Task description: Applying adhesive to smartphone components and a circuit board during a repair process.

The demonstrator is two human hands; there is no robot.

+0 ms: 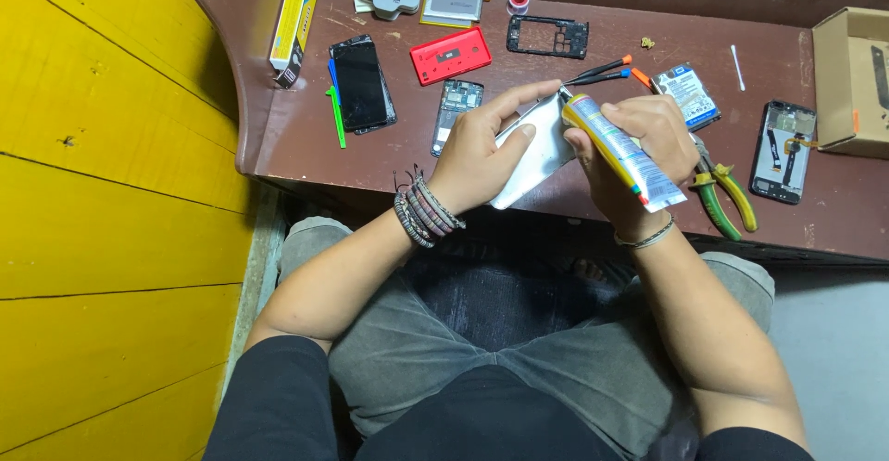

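My left hand [482,142] grips a flat white phone back cover [542,146], tilted, just above the near edge of the brown table [306,142]. My right hand [648,146] is closed around a yellow-and-white tube of glue [620,151], its nozzle resting at the cover's upper edge next to my left fingertips. Both wrists wear bracelets. My lap in grey trousers shows below.
On the table: a black phone [359,83], a green pry tool [335,117], a red case [450,55], a small circuit board [456,107], a black frame [547,36], screwdrivers [602,70], a hard drive [686,93], green-handled pliers [722,197], an opened phone [782,151], a cardboard box [852,81]. Yellow wall at left.
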